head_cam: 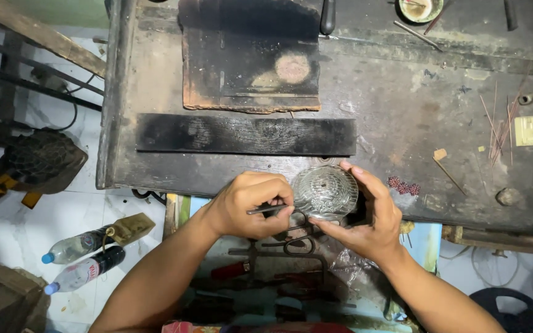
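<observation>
Right hand cups silver filigree dome at near bench edge, steadying it, apparently for tool work. Left hand pinches thin metal tool, tip at dome's left rim.

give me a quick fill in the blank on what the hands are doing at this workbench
1. The right hand cups a round silvery filigree ____.
2. The left hand pinches a thin metal ____ against the piece's edge.
3. Behind the hands, a long charred ____ lies across the workbench.
4. On the floor to the left lie two plastic ____.

Missing words: dome; tool; plank; bottles
</observation>
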